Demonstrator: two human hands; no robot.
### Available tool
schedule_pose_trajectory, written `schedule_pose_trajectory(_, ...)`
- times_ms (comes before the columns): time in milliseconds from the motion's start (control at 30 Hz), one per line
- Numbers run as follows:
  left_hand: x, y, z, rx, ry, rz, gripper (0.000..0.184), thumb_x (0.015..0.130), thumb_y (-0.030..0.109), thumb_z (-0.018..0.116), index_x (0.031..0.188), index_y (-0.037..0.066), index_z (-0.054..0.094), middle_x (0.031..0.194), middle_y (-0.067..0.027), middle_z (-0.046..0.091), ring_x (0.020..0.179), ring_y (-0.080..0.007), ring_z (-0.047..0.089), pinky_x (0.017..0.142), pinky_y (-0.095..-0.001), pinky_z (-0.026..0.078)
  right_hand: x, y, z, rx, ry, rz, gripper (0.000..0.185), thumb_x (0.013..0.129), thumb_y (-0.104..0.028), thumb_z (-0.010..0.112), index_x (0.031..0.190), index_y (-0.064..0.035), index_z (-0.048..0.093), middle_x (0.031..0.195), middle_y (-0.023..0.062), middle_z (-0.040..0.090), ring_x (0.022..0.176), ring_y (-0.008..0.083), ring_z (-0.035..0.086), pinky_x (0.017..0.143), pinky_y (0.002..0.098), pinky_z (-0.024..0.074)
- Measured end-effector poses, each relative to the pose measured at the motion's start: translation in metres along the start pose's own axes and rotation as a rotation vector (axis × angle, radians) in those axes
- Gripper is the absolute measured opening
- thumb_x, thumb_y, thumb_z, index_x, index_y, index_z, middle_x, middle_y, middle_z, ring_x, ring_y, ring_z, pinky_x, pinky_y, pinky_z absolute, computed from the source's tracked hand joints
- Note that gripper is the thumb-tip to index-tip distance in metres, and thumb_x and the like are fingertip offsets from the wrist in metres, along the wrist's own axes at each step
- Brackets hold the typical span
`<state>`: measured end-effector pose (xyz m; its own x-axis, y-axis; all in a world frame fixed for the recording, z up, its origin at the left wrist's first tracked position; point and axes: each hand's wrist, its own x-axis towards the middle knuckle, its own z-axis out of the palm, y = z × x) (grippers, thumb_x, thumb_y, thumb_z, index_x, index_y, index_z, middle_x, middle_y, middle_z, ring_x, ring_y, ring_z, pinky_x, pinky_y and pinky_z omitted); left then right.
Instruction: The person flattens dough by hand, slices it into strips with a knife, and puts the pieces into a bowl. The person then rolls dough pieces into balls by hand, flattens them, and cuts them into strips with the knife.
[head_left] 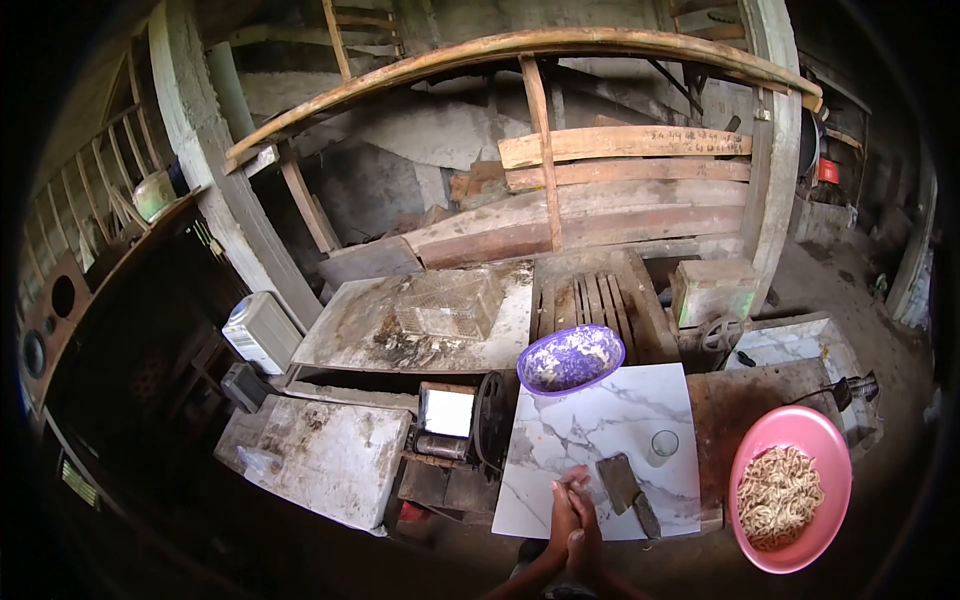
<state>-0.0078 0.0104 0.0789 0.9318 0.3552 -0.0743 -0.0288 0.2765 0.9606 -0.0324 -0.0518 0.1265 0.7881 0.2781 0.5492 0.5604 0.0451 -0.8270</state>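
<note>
My left hand (562,512) and my right hand (584,530) are pressed palm to palm above the front edge of a white marble-patterned board (535,480). Their fingers are stretched out, and no object shows between them. Just right of the hands lies a cleaver-like tool (620,484) with a dark rectangular blade and a short thick handle. A clear drinking glass (662,447) stands behind it. At the board's back edge, a purple oval basin (570,360) has pale, dough-like residue on its inside.
A pink basin (838,470) at the right holds pale noodle-like strands (778,497). Left of the board stands a machine with a dark wheel (489,420) and a roller. Stained slabs (330,450), a wire cage (447,305) and a wooden railing (640,150) lie beyond.
</note>
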Motion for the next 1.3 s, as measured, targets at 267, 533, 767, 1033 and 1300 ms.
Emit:
schedule_pose_trajectory(267, -0.022, 0.039, 0.016, 0.018, -0.389, 0.067, 0.06, 0.102, 0.038, 0.008, 0.15, 0.002, 0.003, 0.155, -0.0123, 0.01, 0.144, -0.0229, 0.011, 0.115, -0.0335, 0.014, 0.037, 0.036, -0.016, 0.159, 0.217, 0.418, 0.041, 0.1, -0.022, 0.038, 0.133, 0.0011, 0.036, 0.127, 0.0157, 0.045, 0.116, 0.0251, 0.045, 0.102, 0.0363, 0.0327)
schedule_pose_trajectory(533, 0.015, 0.016, 0.001, -0.102, -0.233, -0.01, 0.062, 0.102, 0.041, 0.012, 0.149, 0.001, 0.008, 0.154, -0.0141, 0.013, 0.143, -0.0252, 0.012, 0.116, -0.0356, 0.013, 0.035, 0.048, 0.0, 0.12, 0.335, 0.522, 0.028, 0.099, -0.022, 0.047, 0.118, -0.0015, 0.053, 0.104, 0.0093, 0.055, 0.095, 0.0186, 0.054, 0.084, 0.0326, 0.0445)
schedule_pose_trajectory(767, 0.036, 0.01, -0.003, -0.141, -0.177, 0.008, 0.064, 0.102, 0.045, 0.015, 0.148, 0.001, 0.013, 0.153, -0.016, 0.016, 0.143, -0.0276, 0.013, 0.116, -0.0377, 0.012, 0.051, 0.031, -0.008, -0.261, 0.275, 0.31, 0.022, 0.094, -0.016, 0.054, 0.109, 0.0003, 0.06, 0.094, 0.0099, 0.057, 0.09, 0.0195, 0.056, 0.078, 0.0338, 0.0456)
schedule_pose_trajectory(1033, 0.048, 0.015, 0.004, -0.295, -0.126, -0.061, 0.067, 0.101, 0.05, 0.019, 0.146, 0.001, 0.022, 0.151, -0.0165, 0.024, 0.142, -0.0286, 0.018, 0.116, -0.0396, 0.013, 0.041, 0.039, 0.014, -0.053, 0.369, 0.38, 0.041, 0.098, -0.037, 0.043, 0.102, 0.0014, 0.058, 0.084, 0.0106, 0.059, 0.082, 0.021, 0.057, 0.075, 0.0369, 0.0449)
schedule_pose_trajectory(1300, 0.054, 0.05, -0.003, -0.475, -0.02, 0.026, 0.071, 0.098, 0.057, 0.019, 0.14, 0.002, 0.034, 0.145, -0.0145, 0.036, 0.136, -0.0274, 0.03, 0.112, -0.0405, 0.024, 0.047, 0.021, 0.021, -0.173, 0.184, 0.054, 0.057, 0.097, -0.049, 0.035, 0.115, 0.0007, 0.057, 0.113, 0.0197, 0.055, 0.107, 0.032, 0.054, 0.096, 0.0429, 0.0393)
